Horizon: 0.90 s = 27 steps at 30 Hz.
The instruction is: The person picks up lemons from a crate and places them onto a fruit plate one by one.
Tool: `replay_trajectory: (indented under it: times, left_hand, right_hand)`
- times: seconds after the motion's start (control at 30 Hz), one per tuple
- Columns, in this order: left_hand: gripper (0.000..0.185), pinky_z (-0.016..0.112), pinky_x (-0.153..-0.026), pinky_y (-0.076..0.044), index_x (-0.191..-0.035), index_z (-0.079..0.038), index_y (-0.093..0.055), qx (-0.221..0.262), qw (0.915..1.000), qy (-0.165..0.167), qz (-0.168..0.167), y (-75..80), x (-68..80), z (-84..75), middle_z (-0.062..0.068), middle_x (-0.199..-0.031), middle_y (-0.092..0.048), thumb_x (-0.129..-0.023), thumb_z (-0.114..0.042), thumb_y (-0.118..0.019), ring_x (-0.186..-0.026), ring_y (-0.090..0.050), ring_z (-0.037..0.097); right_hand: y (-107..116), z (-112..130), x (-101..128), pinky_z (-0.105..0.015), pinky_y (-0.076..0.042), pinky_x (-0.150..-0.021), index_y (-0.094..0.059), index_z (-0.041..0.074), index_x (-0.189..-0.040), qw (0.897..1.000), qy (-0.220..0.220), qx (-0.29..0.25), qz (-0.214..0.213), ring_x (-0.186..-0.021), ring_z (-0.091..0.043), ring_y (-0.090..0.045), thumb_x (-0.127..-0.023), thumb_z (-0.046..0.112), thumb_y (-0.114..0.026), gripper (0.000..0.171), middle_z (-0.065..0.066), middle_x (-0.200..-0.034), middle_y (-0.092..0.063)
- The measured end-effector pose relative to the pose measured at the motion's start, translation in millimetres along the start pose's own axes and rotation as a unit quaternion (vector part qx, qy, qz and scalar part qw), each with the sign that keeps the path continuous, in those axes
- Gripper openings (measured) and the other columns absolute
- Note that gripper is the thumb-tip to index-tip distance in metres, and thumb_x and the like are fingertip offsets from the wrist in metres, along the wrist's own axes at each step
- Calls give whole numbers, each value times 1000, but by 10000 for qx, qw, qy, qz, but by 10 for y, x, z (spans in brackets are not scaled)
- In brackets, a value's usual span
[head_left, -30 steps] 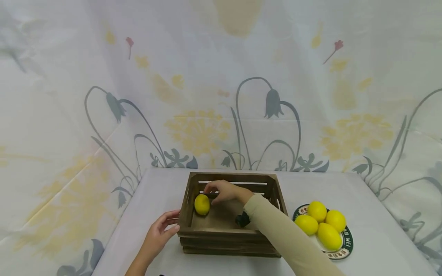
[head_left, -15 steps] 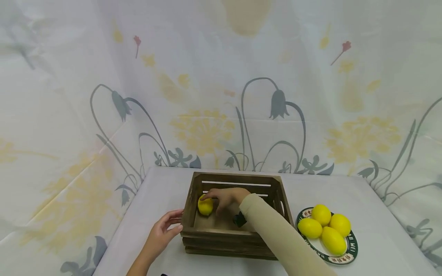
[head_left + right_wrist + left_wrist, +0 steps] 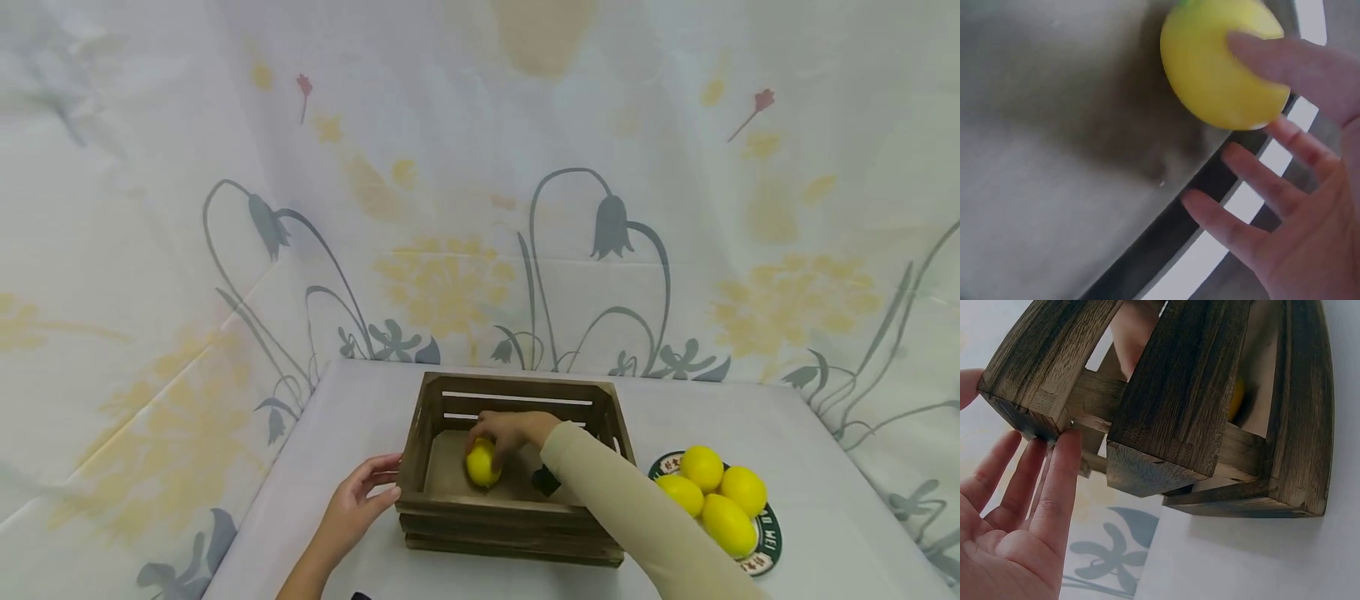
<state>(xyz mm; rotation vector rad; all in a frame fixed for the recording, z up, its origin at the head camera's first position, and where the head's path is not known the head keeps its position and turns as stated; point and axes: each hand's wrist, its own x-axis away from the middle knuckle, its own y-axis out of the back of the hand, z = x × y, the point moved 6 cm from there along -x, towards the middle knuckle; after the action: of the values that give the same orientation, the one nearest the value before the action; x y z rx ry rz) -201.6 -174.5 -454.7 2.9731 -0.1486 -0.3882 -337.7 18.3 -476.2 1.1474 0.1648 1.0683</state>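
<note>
Lemon (image 3: pixel 482 463) in unmarked crate (image 3: pixel 450 504); plate (image 3: pixel 767 537) rim lettering unreadable.

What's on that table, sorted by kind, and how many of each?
Lemons: 5, one in the crate under the right hand at, four on the plate
Wooden crate: 1
Plate: 1
Total: 7

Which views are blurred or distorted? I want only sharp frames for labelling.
Head view: fairly sharp, evenly lit, wide-angle bending at the edges; crate and plate read clearly. Left wrist view: sharp, left hand and wood grain crisp, slats bowed by the lens. Right wrist view: soft all over; lemon and right hand smeared, crate floor featureless.
</note>
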Motion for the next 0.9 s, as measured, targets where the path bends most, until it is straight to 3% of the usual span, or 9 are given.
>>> replay_trajectory:
  times: [0.2, 0.37, 0.47, 0.63, 0.9]
  left_hand:
    - [37, 22, -82, -49, -122, 8, -52, -36, 9999, -98, -3, 3, -3, -25, 22, -118, -54, -87, 0, -61, -101, -55, 11]
    - [37, 22, -82, -48, -122, 8, -51, -15, 9999, -126, 22, 3, 2, -22, 22, -118, -54, -87, 1, -60, -101, -55, 11]
    - [37, 22, -82, -49, -122, 8, -52, -28, 9999, -128, 52, -1, -2, -14, 22, -118, -54, -87, 0, -61, -101, -55, 12]
    - [37, 23, -81, -49, -121, 7, -53, -45, 10000, -53, -3, -5, -13, -6, 21, -117, -55, -86, 0, -62, -100, -55, 13]
    - [37, 22, -81, -49, -121, 8, -52, -66, 9999, -128, 47, -11, -3, -20, 22, -117, -55, -86, 1, -61, -100, -55, 10]
  right_hand:
    - [-111, -138, 144, -28, -42, -80, -62, 23, -107, 9976, -377, -165, 559, -96, -13, -44, -71, 1, -78, 45, 4, -111, -48]
    - [-171, -249, 233, -27, -45, -73, -60, 20, -106, 9941, -692, -311, 777, -87, -14, -46, -70, -3, -77, 45, 4, -101, -50]
    - [-115, -271, 260, -28, -45, -71, -59, 20, -101, 9953, -623, -575, 468, -85, -15, -46, -68, -4, -78, 45, 4, -97, -49]
    - [58, -215, 293, -29, -44, -74, -56, 21, -102, 9963, 175, -784, -290, -87, -15, -48, -67, 2, -80, 46, 5, -99, -51]
    - [341, -97, 476, -30, -47, -74, -55, 19, -112, 9808, 832, -1237, -1254, -88, -17, -51, -69, 13, -79, 50, 1, -108, -52]
